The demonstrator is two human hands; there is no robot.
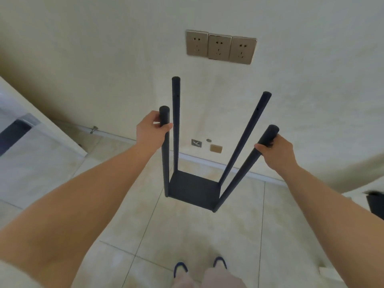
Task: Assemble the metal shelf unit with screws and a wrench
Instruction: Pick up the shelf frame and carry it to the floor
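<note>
A black metal shelf unit stands on the tiled floor in front of me: one square shelf plate [194, 189] low down with several black round posts rising from its corners. My left hand [152, 126] grips the top of the near left post [165, 142]. My right hand [276, 151] grips the near right post [257, 156] just below its top. The two far posts [176, 121] [247, 138] stand free, each with a small hole near its top. No screws or wrench are in sight.
A cream wall stands close behind the unit, with three brass sockets [220, 47] high up and small plates [216, 148] near the skirting. White furniture [31, 129] sits at the left. A dark object [375, 202] sits at the right edge. My feet [199, 267] are below.
</note>
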